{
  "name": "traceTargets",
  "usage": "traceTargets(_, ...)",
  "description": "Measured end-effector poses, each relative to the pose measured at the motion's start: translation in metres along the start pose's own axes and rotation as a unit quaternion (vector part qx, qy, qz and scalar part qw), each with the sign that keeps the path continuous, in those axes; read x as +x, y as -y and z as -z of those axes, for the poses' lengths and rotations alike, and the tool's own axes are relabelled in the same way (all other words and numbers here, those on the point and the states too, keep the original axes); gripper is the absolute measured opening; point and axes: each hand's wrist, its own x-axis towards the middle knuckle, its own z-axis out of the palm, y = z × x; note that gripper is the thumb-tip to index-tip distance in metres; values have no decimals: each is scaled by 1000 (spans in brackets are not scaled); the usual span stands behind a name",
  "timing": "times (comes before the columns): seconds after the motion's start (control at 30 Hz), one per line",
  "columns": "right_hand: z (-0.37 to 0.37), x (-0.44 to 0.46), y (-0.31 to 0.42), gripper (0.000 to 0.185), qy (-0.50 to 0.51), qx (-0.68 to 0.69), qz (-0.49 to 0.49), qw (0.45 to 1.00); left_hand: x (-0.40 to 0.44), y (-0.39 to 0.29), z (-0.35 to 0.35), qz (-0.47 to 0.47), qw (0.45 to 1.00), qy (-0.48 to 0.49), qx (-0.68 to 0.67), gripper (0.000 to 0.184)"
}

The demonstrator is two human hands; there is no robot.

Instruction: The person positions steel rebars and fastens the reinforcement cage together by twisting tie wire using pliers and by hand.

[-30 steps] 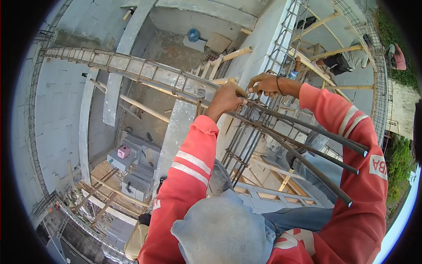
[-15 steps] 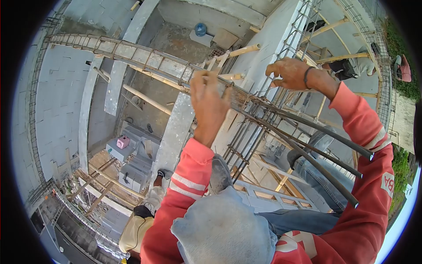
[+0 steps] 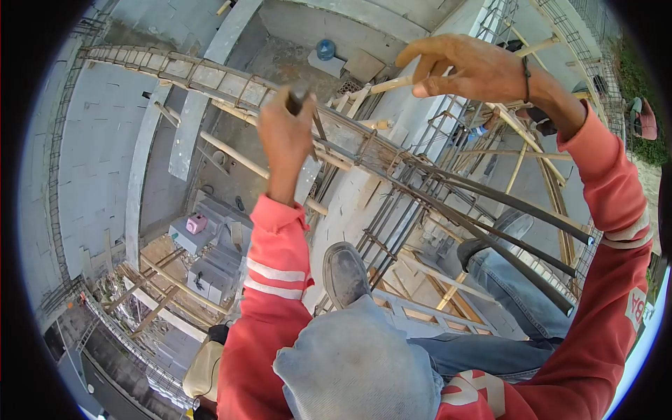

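My left hand (image 3: pixel 283 143) is raised over a long steel reinforcement cage (image 3: pixel 245 96), its fingers curled round a dark metal tool (image 3: pixel 299 102) whose exact kind I cannot make out. Higher up on the right hovers my right hand (image 3: pixel 476 66), palm down, thumb apart from the bent fingers, with nothing visible in it. Below it, several thick dark reinforcing bars (image 3: pixel 518 257) stick out from the cage's junction toward my right arm. Thinner upright bars (image 3: pixel 392 227) cross beneath that junction.
My shoe (image 3: pixel 346 274) rests high on the structure beside the bars. Bamboo poles (image 3: pixel 234 155) span the rooms far below. Down there are grey blocks (image 3: pixel 210 280), a pink container (image 3: pixel 197 223) and a blue water jug (image 3: pixel 325 49). Another person's clothing (image 3: pixel 204 367) shows lower left.
My left hand has moved left and its fingers have closed; the dark tool now shows in it. My right hand has risen and looks larger, nearer the camera.
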Motion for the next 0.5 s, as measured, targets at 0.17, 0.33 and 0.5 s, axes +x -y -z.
traceTargets(0.17,0,16,43,48,-199,-46,142,969,70,-118,84,-62,962,-89,-252,28)
traceTargets(0.33,13,27,60,53,-179,-149,59,971,56,-140,62,17,858,-58,-510,25)
traceTargets(0.5,-2,-12,27,37,-55,-143,-20,988,-13,-43,-13,-72,959,110,-251,42)
